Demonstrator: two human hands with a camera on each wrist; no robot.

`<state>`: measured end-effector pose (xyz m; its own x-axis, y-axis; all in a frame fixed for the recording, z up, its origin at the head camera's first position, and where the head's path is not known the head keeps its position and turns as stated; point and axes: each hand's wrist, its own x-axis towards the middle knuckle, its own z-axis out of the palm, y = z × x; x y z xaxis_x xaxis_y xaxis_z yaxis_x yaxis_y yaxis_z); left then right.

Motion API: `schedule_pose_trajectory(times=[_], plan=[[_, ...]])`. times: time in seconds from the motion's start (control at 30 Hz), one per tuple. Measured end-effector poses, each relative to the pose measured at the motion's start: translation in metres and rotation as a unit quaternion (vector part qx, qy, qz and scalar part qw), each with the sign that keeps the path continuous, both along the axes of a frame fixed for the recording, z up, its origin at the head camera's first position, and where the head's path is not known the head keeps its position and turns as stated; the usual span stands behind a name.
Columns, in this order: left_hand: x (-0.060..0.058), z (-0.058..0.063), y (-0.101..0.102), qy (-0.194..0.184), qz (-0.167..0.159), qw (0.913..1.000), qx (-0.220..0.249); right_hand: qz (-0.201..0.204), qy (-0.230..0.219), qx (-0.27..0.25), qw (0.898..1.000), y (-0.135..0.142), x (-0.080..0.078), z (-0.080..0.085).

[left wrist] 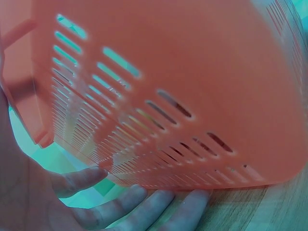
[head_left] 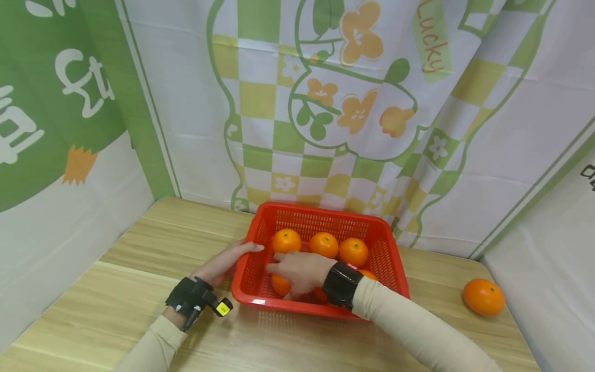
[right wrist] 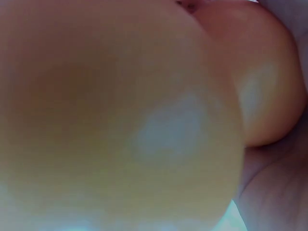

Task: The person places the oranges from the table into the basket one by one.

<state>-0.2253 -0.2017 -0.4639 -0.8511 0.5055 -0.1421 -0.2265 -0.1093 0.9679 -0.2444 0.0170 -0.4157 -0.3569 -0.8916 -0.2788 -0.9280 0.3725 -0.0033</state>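
Observation:
A red plastic basket with slotted walls holds several oranges. At its left end my left hand grips the side, thumb over the rim; the left wrist view shows the other fingers against the outside of the slotted wall. Inside the basket, my right hand reaches down with its fingers round the front-left orange, partly hidden beneath it. In the right wrist view that orange lies against the palm, and another orange fills the foreground.
A single orange lies on the wooden table near its right edge. Behind the basket hangs a printed curtain, close to its back rim. Similar cloth stands at the left and right sides.

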Motion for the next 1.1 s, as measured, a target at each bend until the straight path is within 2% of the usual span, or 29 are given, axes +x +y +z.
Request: schedule_pose_trajectory(times=[0.57,0.93,1.1], plan=[[-0.0008,0.0046,0.0012,-0.004,0.003,1.0,-0.006,-0.002,0.0,-0.005,1.0,-0.003,-0.0024,0.0007],[0.0004,0.0017,-0.0003,-0.004,0.002,1.0,-0.007,-0.003,-0.01,-0.006,1.0,-0.0037,-0.0021,0.0004],[-0.0002,0.0011,-0.0004,-0.004,0.0,1.0,-0.007,0.004,-0.001,-0.014,1.0,-0.0041,-0.0011,0.001]])
